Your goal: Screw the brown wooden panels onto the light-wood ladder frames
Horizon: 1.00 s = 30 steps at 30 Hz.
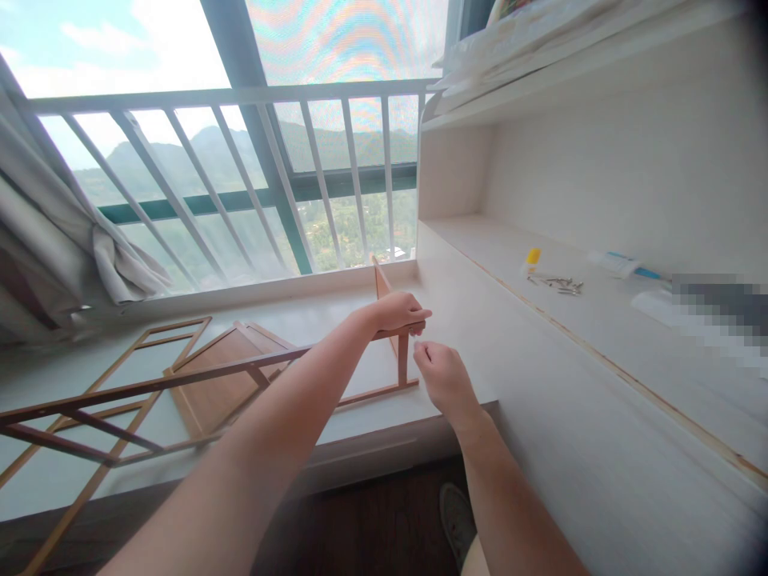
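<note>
The left hand point(399, 312) clamped its fingers on the end of the wooden frame point(210, 373) above the ledge point(324, 308); the right hand point(442, 374) curled its fingers together nearby, contents hidden. The end crosspiece point(402, 360) looked joined; a panel point(207, 400) and screws point(561, 282) seemed unfitted.

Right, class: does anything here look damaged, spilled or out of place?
Possibly: the white shelf at right has an uneven brown strip along its front edge, perhaps chipped or unfinished. Nothing looks spilled.

frame point(240, 366) before panel point(204, 402) on ledge point(312, 310), screws point(561, 283) on shelf point(579, 320) at right
</note>
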{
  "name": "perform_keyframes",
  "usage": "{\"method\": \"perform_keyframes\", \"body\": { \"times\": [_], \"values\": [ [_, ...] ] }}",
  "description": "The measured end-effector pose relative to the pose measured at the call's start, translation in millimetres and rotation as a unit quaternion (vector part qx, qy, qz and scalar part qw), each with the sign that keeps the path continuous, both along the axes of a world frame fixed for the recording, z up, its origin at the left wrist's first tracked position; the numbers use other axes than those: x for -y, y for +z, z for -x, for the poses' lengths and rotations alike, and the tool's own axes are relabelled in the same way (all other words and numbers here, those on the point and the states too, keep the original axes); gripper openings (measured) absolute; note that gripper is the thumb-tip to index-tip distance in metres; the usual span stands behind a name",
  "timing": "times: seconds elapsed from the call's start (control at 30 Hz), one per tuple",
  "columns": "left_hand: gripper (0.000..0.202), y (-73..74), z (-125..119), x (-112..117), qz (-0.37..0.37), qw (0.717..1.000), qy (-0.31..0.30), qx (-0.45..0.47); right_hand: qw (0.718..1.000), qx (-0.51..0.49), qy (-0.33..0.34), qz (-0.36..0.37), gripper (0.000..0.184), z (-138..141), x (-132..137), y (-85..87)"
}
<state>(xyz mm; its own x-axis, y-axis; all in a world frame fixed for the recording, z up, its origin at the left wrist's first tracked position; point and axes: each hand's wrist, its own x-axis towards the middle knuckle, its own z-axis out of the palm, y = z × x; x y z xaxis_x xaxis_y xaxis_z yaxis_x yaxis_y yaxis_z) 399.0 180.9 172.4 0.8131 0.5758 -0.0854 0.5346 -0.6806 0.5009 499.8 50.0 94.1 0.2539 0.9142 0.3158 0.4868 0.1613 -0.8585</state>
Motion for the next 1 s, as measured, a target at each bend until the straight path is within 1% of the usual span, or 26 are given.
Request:
{"method": "perform_keyframes", "body": {
  "times": [0.07,0.1,0.17,0.2,0.23,0.27,0.33,0.37,0.4,0.43,0.47,0.5,0.53,0.57,0.63,0.77,0.8,0.87,1.0],
  "values": [
    [0.047,-0.4,0,0,0.0,1.0,0.0,0.0,1.0,0.001,-0.012,-0.021,0.041,2,0,0.5],
    [0.047,-0.5,0,0,0.0,1.0,0.001,-0.001,1.0,-0.023,-0.004,-0.017,0.041,3,0,0.1],
    [0.047,-0.4,0,0,-0.003,1.0,0.001,-0.002,0.991,-0.127,0.033,0.016,0.042,8,-1,-1.0],
    [0.047,-0.3,0,0,-0.005,1.0,0.001,-0.002,0.977,-0.203,0.055,0.036,0.043,11,-1,-1.3],
    [0.047,-0.3,0,-1,-0.006,1.0,0.001,-0.003,0.952,-0.291,0.076,0.055,0.043,14,-1,-1.2],
    [0.047,-0.4,0,-1,-0.007,1.0,0.001,-0.003,0.916,-0.384,0.099,0.068,0.043,18,0,-0.7],
    [0.047,-1.1,0,-2,-0.008,1.0,0.002,-0.002,0.82,-0.545,0.154,0.077,0.04,24,3,0.8],
    [0.047,-1.6,-1,-2,-0.007,1.0,0.001,-0.001,0.771,-0.606,0.182,0.072,0.039,27,6,1.6],
    [0.047,-2.2,-1,-3,-0.006,1.0,0.001,-0.001,0.726,-0.653,0.206,0.065,0.038,30,8,2.2],
    [0.047,-2.8,-1,-3,-0.006,1.0,0.002,0.0,0.69,-0.686,0.223,0.056,0.037,32,10,2.6],
    [0.047,-3.2,-1,-3,-0.006,1.0,0.004,0.001,0.664,-0.71,0.231,0.045,0.037,34,11,2.6],
    [0.047,-3.6,-2,-3,-0.006,1.0,0.007,0.003,0.646,-0.726,0.234,0.036,0.037,36,12,2.4],
    [0.047,-3.8,-2,-3,-0.005,1.0,0.011,0.003,0.634,-0.736,0.234,0.03,0.037,37,13,2.1],
    [0.047,-3.9,-2,-3,-0.004,1.0,0.012,0.004,0.628,-0.742,0.233,0.026,0.037,38,13,1.8],
    [0.047,-3.5,-2,-2,0.0,1.0,0.011,0.003,0.628,-0.743,0.229,0.019,0.037,39,12,1.7],
    [0.046,-2.2,-1,-2,0.007,1.0,0.014,0.003,0.65,-0.733,0.2,0.011,0.038,40,12,4.2],
    [0.046,-1.9,-1,-2,0.007,1.0,0.015,0.003,0.66,-0.727,0.187,0.01,0.038,40,13,4.9],
    [0.046,-1.6,-1,-1,0.008,1.0,0.014,0.003,0.692,-0.704,0.157,0.01,0.039,40,13,5.8],
    [0.045,-2.0,-1,-2,0.0,1.0,0.006,0.002,0.775,-0.623,0.109,0.019,0.04,38,11,4.1]
  ]
}}
